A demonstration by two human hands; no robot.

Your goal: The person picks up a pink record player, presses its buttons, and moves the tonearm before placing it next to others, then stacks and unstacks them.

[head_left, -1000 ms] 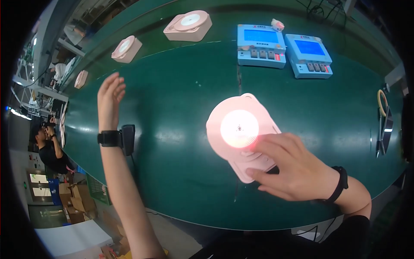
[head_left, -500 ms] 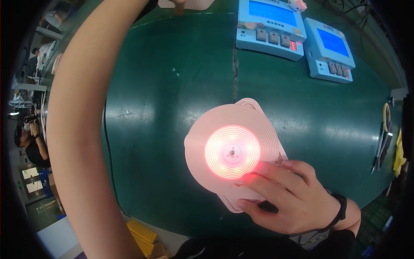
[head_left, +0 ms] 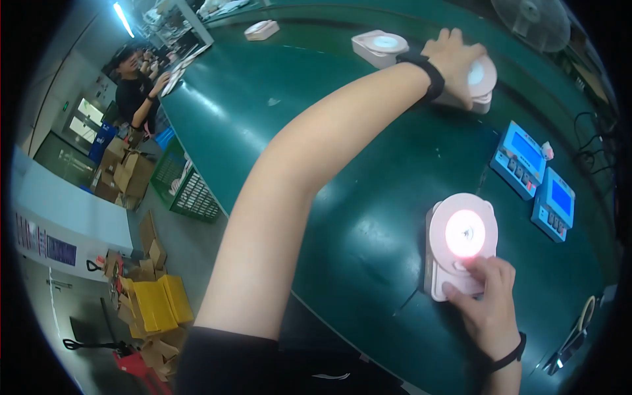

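Note:
A pink device [head_left: 441, 243] with a round ridged disc lies on the green table at the right. Its disc centre glows white with a reddish tint. My right hand [head_left: 490, 299] grips its near end, thumb on the near left and fingers by the disc's lower rim. Stretched far across the table, my left hand [head_left: 451, 62] has its fingers wrapped over a second pink device [head_left: 486, 79], which it partly covers. That one has a pale round centre. Just left of this hand stands a third pink device [head_left: 382, 45] of the same kind.
Two blue boxes with screens, one larger [head_left: 520, 158] and one smaller [head_left: 554, 204], stand at the right. Scissors [head_left: 579, 322] lie by the right edge. Another pink device [head_left: 262, 29] sits far left. A co-worker [head_left: 135, 89] is beyond the table, near a green basket [head_left: 187, 191].
The view has swung left, bringing my left hand and more pink devices into sight. My right hand stays on the lit device, whose glow looks whiter now.

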